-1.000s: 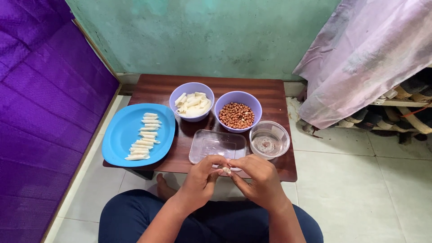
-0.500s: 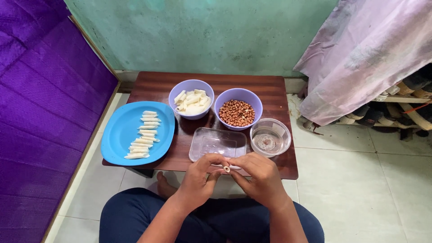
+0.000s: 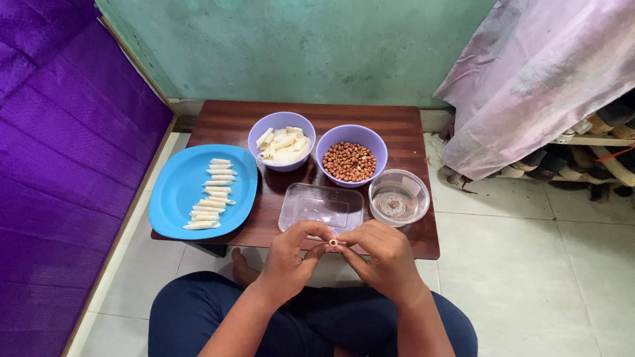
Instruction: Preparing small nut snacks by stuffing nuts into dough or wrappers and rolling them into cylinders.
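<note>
Both hands, left [image 3: 291, 254] and right [image 3: 383, 254], pinched one pale pasta tube [image 3: 333, 242] between fingertips at the table's [image 3: 410, 125] six o'clock edge. Nine or so tubes lay in a row on the glossy blue plate [image 3: 173, 198] at nine o'clock. The bowl of tubes [image 3: 282, 140] and bowl of peanuts [image 3: 351, 155] at twelve looked well stocked, so much seemed left.

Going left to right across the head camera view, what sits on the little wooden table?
Blue plate of pale rolled pieces → bowl of pale tubes → clear rectangular tray → bowl of peanuts → clear round container.
</note>
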